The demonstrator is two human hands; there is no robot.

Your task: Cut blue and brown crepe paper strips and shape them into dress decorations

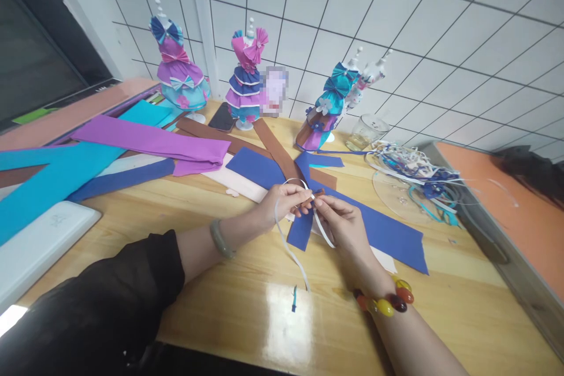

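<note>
My left hand (279, 205) and my right hand (346, 223) meet above the wooden table, fingertips close together. Both are closed in a pinch on a narrow white strip (288, 249), which loops above the fingers and trails down on either side. A small brown piece (321, 192) shows between the fingertips; its exact shape is mostly hidden. Under the hands, dark blue strips (392, 223) lie crossed over one another. A brown strip (277, 147) runs away behind them. On the tabletop in front sits a tiny dark teal scrap (294, 299).
Dressed miniature mannequins (183, 70) line the tiled wall. A glass bowl (369, 132) stands behind a tangle of ribbon trimmings (405, 164) at right. Purple strips (154, 142) and turquoise strips (94, 170) cover the left, beside a white device (53, 247). A phone (221, 117) lies at the back.
</note>
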